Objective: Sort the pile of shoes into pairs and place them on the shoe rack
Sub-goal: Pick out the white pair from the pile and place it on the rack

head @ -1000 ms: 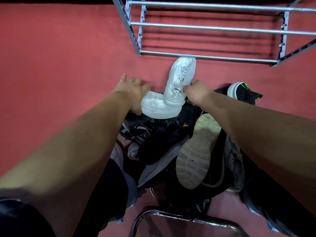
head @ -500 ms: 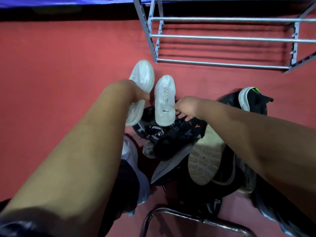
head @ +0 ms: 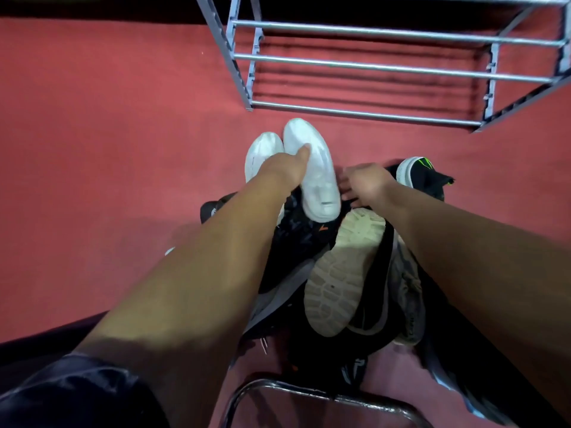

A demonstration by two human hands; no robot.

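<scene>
Pair in hand: here we go, the pair of white sneakers [head: 315, 177] is up off the pile [head: 309, 242], held side by side and touching, over the red floor [head: 108, 149] just short of the shoe rack [head: 364, 114]
Left hand: the left hand [head: 285, 169] has the grip, thumb laid across the top of the right-side sneaker; the other fingers are hidden under the shoes, so I'd judge they wrap beneath both
Right hand: the right hand [head: 363, 183] sits just beside the heel of that same sneaker, fingers loose and spread, holding nothing; I can't tell from here whether the tips touch the heel
Which way they point: toes away from the person and toward the rack, heels back over the pile; both long axes run near to far, about parallel, the toes leaning a little left
Step in hand: looks like carrying the matched pair forward to a rack bar
Doing it well: keep the two pinched tight so neither slips, bring the free hand under the heels for support, go in toes first and set the soles across two bars with the heels level
Watch for: one hand on two shoes is a thin hold, and the outer one could drop
Left in the pile: a tan-soled shoe [head: 336, 282] lying sole up, a black shoe with the green mark [head: 423, 174] to the right, more dark shoes tangled between
Nearest me: a chair frame [head: 309, 393] at the bottom edge
</scene>
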